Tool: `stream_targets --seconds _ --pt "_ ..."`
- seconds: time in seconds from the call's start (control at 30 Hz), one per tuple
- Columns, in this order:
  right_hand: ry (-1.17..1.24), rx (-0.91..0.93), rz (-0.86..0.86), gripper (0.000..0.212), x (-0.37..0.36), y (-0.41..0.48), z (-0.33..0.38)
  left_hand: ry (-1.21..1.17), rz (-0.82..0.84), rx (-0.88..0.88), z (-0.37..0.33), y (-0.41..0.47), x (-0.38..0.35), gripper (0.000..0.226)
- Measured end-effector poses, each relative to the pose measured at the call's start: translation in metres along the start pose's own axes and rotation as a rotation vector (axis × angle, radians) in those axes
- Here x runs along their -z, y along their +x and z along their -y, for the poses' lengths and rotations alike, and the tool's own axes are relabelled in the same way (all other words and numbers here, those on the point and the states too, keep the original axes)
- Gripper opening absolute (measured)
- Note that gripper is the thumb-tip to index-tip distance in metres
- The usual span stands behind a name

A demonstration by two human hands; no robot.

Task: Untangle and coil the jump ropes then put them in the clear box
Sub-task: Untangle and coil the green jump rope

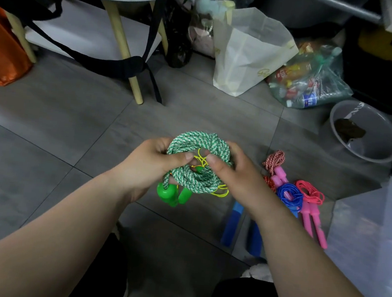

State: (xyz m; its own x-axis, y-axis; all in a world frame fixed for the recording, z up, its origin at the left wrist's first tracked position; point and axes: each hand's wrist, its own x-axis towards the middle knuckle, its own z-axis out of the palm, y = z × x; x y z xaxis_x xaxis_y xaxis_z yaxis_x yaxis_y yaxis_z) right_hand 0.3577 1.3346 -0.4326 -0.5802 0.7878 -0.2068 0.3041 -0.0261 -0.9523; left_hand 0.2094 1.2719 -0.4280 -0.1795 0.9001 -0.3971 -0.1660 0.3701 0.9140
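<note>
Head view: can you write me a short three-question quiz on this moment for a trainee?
1. True or false: the left hand and the right hand both hold the green rope.
2. Which colour are the handles hanging below the left hand? A green, B blue, C pink.
3. Fill in: the blue rope and the pink rope lie coiled on the floor on the person's ___ side.

Key: 1 true; 2 A; 3 right.
</note>
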Motion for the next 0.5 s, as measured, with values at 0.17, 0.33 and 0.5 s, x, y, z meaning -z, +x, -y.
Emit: stream_targets --seconds 0.17,0.33,0.5 --pt "0.329 -0.262 -0.306 0.026 -0.016 0.005 -0.020 -0.255 -0.118 0.000 -0.006 0.002 0.001 0.014" --pt "0.030 -0.210 0.210 0.026 -0.048 -0.012 -0.031 -0.511 -0.054 0.032 -0.015 0.000 0.001 0.018" --pt "-0.087 -0.152 0.234 0.052 -0.062 -0.013 -0.035 -0.615 -0.036 0.029 -0.019 -0.004 0.002 0.031"
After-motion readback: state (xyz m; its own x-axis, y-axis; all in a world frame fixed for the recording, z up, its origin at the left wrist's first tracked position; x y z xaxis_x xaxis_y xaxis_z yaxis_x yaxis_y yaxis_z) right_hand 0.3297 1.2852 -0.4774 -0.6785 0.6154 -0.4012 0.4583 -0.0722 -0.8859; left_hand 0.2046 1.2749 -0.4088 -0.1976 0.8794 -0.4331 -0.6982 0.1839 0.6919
